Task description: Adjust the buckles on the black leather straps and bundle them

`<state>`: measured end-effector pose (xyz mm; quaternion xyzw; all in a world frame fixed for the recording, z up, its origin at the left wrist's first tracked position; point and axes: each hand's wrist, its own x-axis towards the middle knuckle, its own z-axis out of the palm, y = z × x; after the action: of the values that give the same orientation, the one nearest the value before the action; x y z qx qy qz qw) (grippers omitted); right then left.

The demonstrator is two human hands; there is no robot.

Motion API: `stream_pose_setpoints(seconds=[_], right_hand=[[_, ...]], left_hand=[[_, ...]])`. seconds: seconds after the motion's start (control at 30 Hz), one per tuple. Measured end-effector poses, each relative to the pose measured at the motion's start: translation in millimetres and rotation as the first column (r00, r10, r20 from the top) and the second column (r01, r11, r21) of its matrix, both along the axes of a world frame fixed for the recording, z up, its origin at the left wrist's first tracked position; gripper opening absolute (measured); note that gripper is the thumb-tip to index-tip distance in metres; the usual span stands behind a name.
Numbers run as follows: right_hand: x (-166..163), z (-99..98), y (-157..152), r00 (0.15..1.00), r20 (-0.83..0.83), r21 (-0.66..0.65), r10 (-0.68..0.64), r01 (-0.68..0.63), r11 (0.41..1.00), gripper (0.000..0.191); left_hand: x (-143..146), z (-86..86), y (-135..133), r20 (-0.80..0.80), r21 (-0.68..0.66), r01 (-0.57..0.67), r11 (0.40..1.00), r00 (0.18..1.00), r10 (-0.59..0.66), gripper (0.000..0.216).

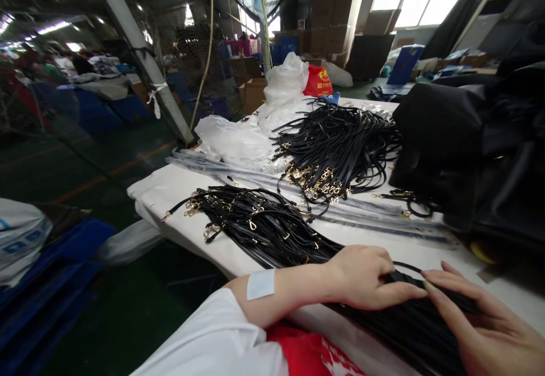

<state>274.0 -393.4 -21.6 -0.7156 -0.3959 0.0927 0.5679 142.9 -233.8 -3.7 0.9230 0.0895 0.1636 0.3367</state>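
A long bundle of black straps with gold clasps [264, 225] lies across the white table [170, 186] and runs toward me. My left hand [364, 276] rests curled over the near end of this bundle, fingers closed on the straps. My right hand [481, 325] lies on the same straps just to the right, fingers stretched flat along them. A white patch is stuck on my left forearm. A second heap of black straps with gold hardware [336, 149] sits farther back on the table.
Black bags [472, 149] are piled at the right of the table. Clear plastic sleeves [238, 137] and a white plastic bag [285, 80] lie at the back. Blue crates [46, 285] stand on the floor at left. Cardboard boxes [336, 24] are stacked in the background.
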Motion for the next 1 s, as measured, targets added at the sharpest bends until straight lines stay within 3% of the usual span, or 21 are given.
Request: stream_pose_setpoints(seconds=[0.1, 0.23, 0.3, 0.37, 0.47, 0.6, 0.77, 0.9, 1.0], right_hand=[[1, 1.6, 3, 0.999, 0.034, -0.041, -0.014, 0.016, 0.999, 0.03], [8, -2.5, 5, 0.956, 0.291, -0.01, 0.034, -0.033, 0.999, 0.024], [11, -1.4, 7, 0.904, 0.421, 0.019, 0.07, -0.086, 0.996, 0.019], [11, 3.2, 11, 0.853, 0.511, 0.034, 0.104, -0.14, 0.99, 0.016], [10, 10.4, 14, 0.811, 0.574, 0.062, 0.114, -0.182, 0.981, 0.014], [14, 5.2, 13, 0.836, 0.537, 0.037, 0.113, -0.157, 0.987, 0.017], [11, 6.5, 5, 0.871, 0.479, -0.052, 0.106, -0.093, 0.994, 0.017], [-4, 33.3, 2, 0.737, 0.637, -0.207, 0.227, -0.12, 0.971, 0.025], [-12, 44.6, 5, 0.689, 0.607, -0.337, 0.396, -0.228, 0.914, 0.016]], left_hand=[[0, 3.9, 0, -0.015, 0.044, -0.064, 0.997, 0.998, 0.064, 0.049], [-5, 14.6, 1, -0.047, 0.074, -0.24, 0.968, 0.969, 0.244, 0.055], [-6, 15.5, 2, -0.029, 0.073, -0.25, 0.966, 0.967, 0.252, 0.053], [-5, 12.2, 4, -0.01, 0.028, -0.196, 0.98, 0.98, 0.197, 0.049], [-3, 4.4, 10, 0.047, -0.17, -0.065, 0.983, 0.996, 0.073, 0.046], [-1, 1.5, 17, 0.239, -0.393, 0.16, 0.905, 0.969, -0.067, 0.041], [-2, 9.7, 13, 0.252, -0.407, 0.158, 0.9, 0.966, -0.055, 0.037], [-5, 17.0, 5, 0.197, -0.369, 0.18, 0.912, 0.974, -0.113, 0.036], [-7, 21.0, -2, 0.178, -0.372, 0.211, 0.904, 0.972, -0.154, 0.032]])
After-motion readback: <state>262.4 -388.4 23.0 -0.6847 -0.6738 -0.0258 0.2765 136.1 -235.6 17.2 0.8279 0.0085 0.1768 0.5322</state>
